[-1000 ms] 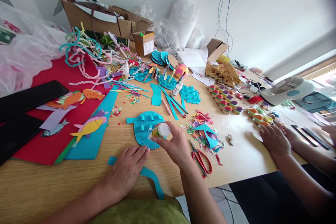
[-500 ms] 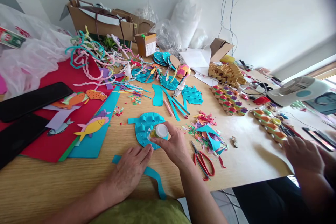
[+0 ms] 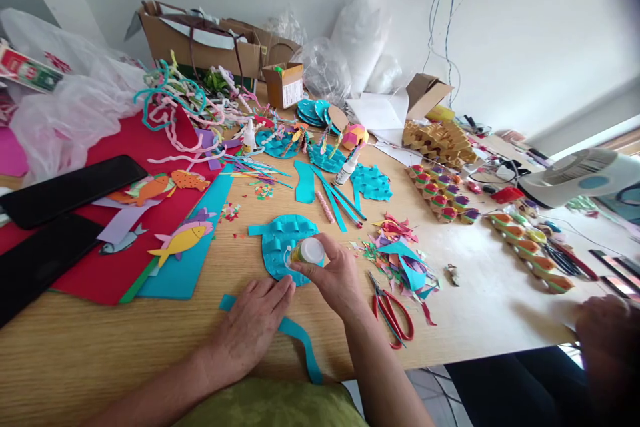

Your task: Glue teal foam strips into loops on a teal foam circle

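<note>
My right hand point(image 3: 335, 277) is closed around a small glue bottle point(image 3: 306, 252) with a white base, tipped with its nozzle down onto a round teal woven paper disc point(image 3: 283, 240). My left hand point(image 3: 250, 327) lies flat on the wooden table point(image 3: 100, 347), fingers stretched out. It presses on a curved teal paper strip point(image 3: 300, 343) just below the disc.
Red-handled scissors point(image 3: 393, 313) and a heap of coloured paper scraps point(image 3: 400, 250) lie right of my right hand. Paper fish point(image 3: 180, 240) rest on red and teal sheets at the left, beside black slabs point(image 3: 70, 190). Another person's hand point(image 3: 605, 333) is at the right edge.
My hands have stayed on the disc and strip. The other person's hands have drawn back from the row of coloured pieces toward the table's right edge.
</note>
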`<state>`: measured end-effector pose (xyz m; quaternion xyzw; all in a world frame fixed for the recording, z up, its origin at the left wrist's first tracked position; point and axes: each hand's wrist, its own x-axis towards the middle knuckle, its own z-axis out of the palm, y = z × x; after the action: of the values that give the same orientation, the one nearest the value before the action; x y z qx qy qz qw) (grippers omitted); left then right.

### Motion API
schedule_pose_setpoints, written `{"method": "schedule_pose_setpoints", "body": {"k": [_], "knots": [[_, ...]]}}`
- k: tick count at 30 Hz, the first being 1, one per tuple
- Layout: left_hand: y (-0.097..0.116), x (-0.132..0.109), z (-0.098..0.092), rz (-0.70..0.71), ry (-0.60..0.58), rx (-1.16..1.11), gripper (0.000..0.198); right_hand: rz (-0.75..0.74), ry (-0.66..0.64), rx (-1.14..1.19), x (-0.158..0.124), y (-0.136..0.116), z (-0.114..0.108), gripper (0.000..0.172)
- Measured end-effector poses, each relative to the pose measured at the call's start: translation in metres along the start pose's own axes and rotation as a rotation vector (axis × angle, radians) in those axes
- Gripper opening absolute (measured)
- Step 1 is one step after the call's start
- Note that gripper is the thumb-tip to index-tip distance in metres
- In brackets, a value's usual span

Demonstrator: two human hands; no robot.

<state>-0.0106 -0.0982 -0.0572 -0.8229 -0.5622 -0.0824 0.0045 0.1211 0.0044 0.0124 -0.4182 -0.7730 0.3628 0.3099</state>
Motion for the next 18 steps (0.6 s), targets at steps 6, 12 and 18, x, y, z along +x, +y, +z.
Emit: {"method": "schedule_pose_setpoints", "body": {"k": [6,12,18], "knots": [[-0.0005,-0.0018,0.0020,-0.016,-0.008,-0.030,0.044,0.008,-0.005,-0.017,0.0002,-0.0016,0.0002,0.016],[0.0003,-0.0019,0.0029,-0.021,-0.008,-0.015,0.044,-0.015,0.031,0.000,-0.0001,-0.0044,0.0010,0.014],[-0.0005,-0.0016,0.0056,-0.019,-0.008,-0.008,0.045,-0.030,0.046,-0.030,0.0005,-0.0041,0.0027,0.017]]}}
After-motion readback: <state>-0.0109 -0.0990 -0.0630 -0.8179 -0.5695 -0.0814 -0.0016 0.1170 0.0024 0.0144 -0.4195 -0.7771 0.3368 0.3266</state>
